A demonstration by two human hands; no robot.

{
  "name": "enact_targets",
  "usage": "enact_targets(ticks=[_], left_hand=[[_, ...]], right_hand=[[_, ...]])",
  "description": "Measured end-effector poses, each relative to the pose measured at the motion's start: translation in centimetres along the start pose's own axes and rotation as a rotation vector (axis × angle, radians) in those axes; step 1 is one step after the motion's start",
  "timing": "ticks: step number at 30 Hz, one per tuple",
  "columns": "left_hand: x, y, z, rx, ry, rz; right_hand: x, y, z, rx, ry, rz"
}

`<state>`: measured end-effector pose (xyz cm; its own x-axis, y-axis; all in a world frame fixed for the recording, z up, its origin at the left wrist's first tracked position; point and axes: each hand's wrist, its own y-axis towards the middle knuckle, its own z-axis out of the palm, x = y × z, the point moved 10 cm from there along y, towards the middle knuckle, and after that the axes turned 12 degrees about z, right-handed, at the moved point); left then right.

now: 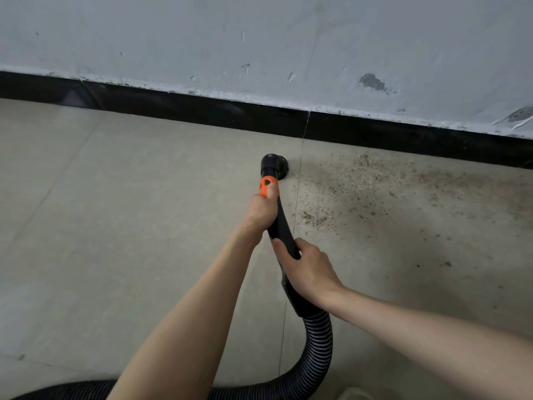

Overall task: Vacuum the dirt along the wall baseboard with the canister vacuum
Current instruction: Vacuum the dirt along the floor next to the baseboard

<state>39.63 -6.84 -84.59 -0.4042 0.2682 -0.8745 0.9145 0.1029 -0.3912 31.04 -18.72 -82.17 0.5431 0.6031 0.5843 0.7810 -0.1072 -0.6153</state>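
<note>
One broad patch of dirt (383, 192) spreads at three o'clock from the nozzle (274, 166), below the baseboard (202, 108). The wand (281, 223) points toward twelve. Left hand (262, 210) grips nearest the nozzle; right hand (308, 269) wraps the handle.

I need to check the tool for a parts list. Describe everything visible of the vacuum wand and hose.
The vacuum wand is a black, slightly curved plastic tube with an orange collar near its round black nozzle, which sits on the tiled floor short of the black baseboard. The left hand grips below the collar; the right hand grips lower. A ribbed black hose curves away behind.
</note>
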Motion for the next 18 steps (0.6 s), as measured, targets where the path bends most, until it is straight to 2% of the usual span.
enact_targets(ticks=[9, 18], left_hand=[[-0.9, 0.7, 1.9, 0.038, 0.012, 0.010], [2.1, -0.3, -4.7, -0.173, -0.042, -0.066]], right_hand=[[-1.0, 1.0, -1.1, -0.028, 0.054, 0.017], [2.4, 0.4, 2.4, 0.138, 0.000, -0.098]])
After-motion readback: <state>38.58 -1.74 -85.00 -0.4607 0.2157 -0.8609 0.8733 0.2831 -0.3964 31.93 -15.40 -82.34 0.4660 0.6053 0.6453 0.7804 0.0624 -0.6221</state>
